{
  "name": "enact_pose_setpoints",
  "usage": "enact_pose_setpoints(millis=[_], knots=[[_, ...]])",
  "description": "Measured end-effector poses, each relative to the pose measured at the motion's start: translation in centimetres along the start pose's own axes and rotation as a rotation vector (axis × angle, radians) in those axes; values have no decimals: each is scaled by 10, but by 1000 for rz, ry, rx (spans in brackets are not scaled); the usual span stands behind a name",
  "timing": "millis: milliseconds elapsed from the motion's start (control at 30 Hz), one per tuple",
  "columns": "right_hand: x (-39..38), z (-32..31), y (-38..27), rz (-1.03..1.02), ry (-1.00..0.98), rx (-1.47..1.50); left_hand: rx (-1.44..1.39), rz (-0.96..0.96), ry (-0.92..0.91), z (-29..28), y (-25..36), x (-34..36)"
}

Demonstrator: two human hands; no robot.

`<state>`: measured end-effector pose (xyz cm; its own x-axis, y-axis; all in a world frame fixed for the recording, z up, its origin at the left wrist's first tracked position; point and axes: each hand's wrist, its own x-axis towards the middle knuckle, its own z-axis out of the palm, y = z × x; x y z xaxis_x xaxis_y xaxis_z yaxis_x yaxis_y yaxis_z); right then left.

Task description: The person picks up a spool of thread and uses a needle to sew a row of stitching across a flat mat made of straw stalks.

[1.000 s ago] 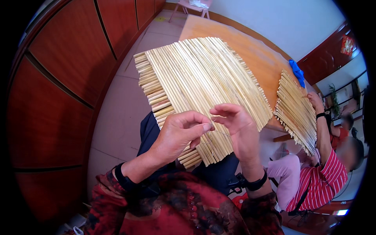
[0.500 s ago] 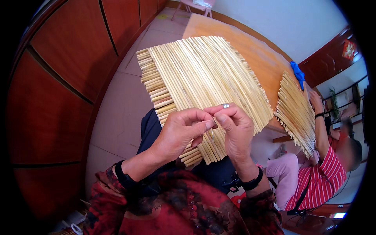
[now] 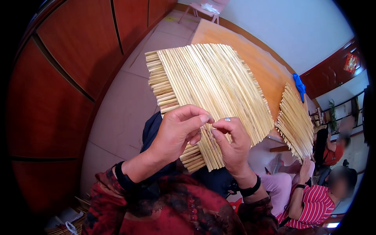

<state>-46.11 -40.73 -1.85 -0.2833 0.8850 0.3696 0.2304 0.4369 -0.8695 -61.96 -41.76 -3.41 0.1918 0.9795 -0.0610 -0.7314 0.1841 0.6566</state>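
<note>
A mat of straight, pale yellow stalks (image 3: 213, 78) lies before me, its near end by my lap and its far part on the table. A second layer of stalks (image 3: 162, 84) runs crosswise beneath and juts out along its left side. Over the near part of the mat, my left hand (image 3: 176, 131) pinches thumb and forefinger together. Close beside it, my right hand (image 3: 234, 145), with a ring on one finger, is pinched too. A thin, pale thread (image 3: 210, 138) runs at their fingertips and down toward the stalks; its ends are hard to make out.
The wooden table (image 3: 250, 53) extends beyond the mat. To the right, a co-worker in a striped shirt (image 3: 315, 201) sits by another stalk mat (image 3: 295, 121), one hand at its near end. A blue cloth (image 3: 299, 86) lies at the table's edge. Red-brown cabinets (image 3: 51, 98) line the left.
My fingertips have come slightly apart, the right hand shifting a little down. The co-worker's hand has moved from the far side of their mat to its near end. The view has shifted slightly.
</note>
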Motion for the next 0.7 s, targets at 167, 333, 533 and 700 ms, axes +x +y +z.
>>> enact_pose_setpoints(millis=[167, 333, 533, 700], knots=[[14, 2, 2, -529, 23, -435, -116, -59, -2, -4, 0, 1], [15, -1, 1, -553, -25, -515, -154, -112, -14, -7, -3, 1], [3, 2, 6, -117, 0, 54, 72, 94, 10, -5, -10, 2], [-8, 1, 7, 219, -83, 350, 422, 310, -13, -1, -12, -2]])
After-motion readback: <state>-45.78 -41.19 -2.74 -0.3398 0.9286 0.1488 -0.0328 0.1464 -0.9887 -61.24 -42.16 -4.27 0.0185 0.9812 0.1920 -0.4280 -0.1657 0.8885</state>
